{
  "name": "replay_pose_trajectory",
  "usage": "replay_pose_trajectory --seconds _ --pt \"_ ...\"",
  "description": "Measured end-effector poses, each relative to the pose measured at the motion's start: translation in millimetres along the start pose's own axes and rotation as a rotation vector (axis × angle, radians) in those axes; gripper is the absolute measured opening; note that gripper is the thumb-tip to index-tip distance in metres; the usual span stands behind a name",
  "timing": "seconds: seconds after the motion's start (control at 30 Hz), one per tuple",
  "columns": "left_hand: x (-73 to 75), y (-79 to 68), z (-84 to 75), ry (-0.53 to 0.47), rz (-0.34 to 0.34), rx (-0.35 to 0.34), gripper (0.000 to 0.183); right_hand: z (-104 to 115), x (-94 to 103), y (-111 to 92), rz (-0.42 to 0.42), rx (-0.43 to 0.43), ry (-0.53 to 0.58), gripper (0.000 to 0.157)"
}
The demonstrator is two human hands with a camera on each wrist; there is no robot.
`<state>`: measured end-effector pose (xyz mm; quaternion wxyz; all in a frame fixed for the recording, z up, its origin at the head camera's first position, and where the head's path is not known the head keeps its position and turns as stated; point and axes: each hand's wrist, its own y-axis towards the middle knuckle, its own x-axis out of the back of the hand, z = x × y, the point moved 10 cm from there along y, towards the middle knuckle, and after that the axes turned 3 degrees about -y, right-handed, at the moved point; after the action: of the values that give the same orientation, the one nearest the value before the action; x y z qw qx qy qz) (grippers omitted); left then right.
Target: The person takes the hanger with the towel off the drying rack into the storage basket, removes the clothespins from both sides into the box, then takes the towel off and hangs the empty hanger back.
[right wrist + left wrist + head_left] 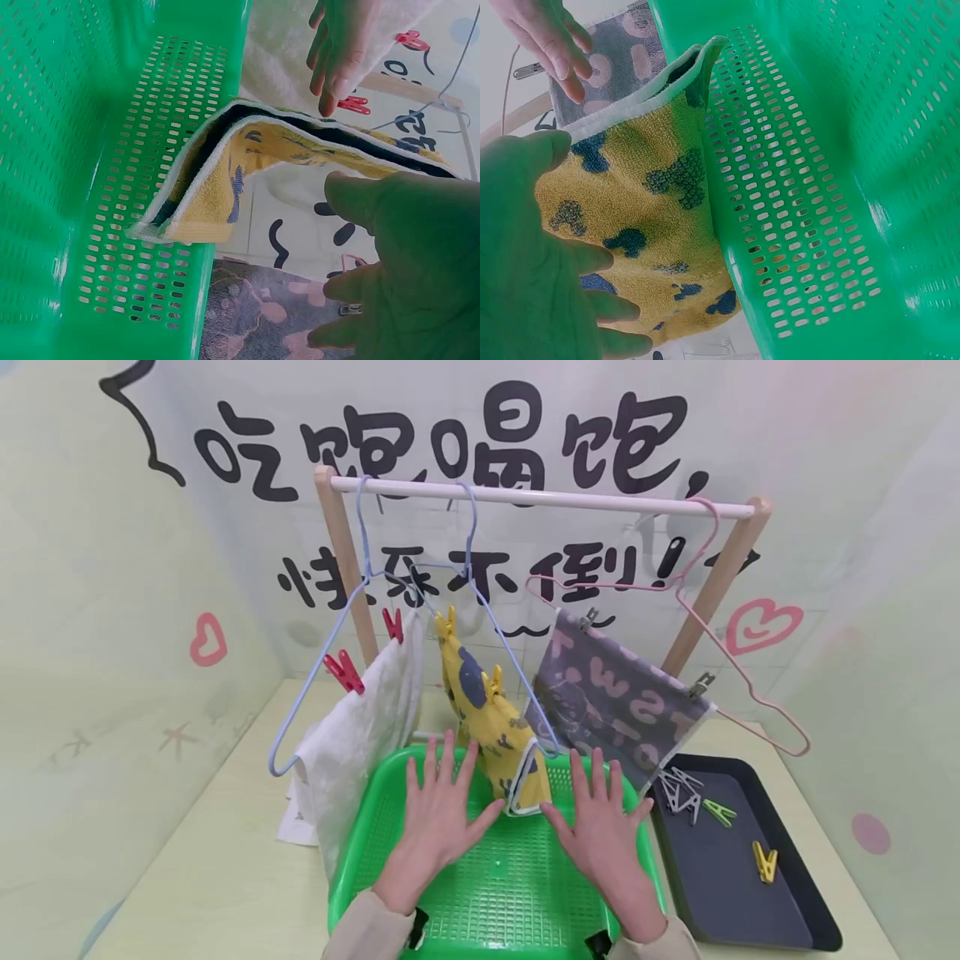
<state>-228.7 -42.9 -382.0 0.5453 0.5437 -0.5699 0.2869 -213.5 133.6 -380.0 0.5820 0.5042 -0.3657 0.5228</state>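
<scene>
My left hand (438,818) is spread palm down above the green basket (495,893), its fingers straight and apart. On the other side, my right hand (603,835) is spread the same way. Between them hangs a yellow towel (491,731) with dark blue patches, its lower end hanging over the basket. Yellow clothespins (492,683) pin it to a blue hanger (504,635). In the left wrist view, my left thumb is near the yellow towel (641,195); whether it touches is unclear. The right wrist view shows the folded towel's white edge (217,142) near my right thumb.
A white towel (345,752) with red clothespins (345,672) hangs from another blue hanger (322,660) at left. At right, a grey towel (607,693) hangs from a pink hanger (720,647) by metal clips. The rack's bar (540,497) spans above. A dark tray (735,893) holds several clothespins.
</scene>
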Motion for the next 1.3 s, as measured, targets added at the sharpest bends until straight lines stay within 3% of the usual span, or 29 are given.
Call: replay_pose_trajectory --seconds 0.3,0.53,0.7,0.83,0.97,1.17,1.3 --pt "15.6 -15.4 15.5 -0.057 0.025 0.048 0.079 -10 39.8 0 -0.249 0.013 0.076 0.072" --pt "39.4 -38.3 24.5 -0.145 0.053 0.050 0.066 -29 88.7 -7 -0.620 0.111 0.149 0.059" --pt "62.8 -44.1 19.4 -0.302 0.011 0.016 0.050 -52 118.2 -11 -0.771 0.072 0.219 0.048" --pt "86.0 -46.7 18.6 -0.406 -0.072 -0.003 0.034 -71 137.4 -12 -0.844 0.019 0.249 0.041" --pt "99.4 -56.4 27.3 -0.418 -0.090 0.016 0.027 -88 151.3 -11 -0.873 -0.045 0.256 0.036" --pt "85.6 -80.2 59.5 -0.417 0.001 0.151 0.026 -110 164.8 -8 -0.892 -0.113 0.219 0.035" --pt "70.5 -97.2 77.1 -0.423 0.007 0.202 0.024 -119 170.1 -7 -0.900 -0.116 0.210 0.035"
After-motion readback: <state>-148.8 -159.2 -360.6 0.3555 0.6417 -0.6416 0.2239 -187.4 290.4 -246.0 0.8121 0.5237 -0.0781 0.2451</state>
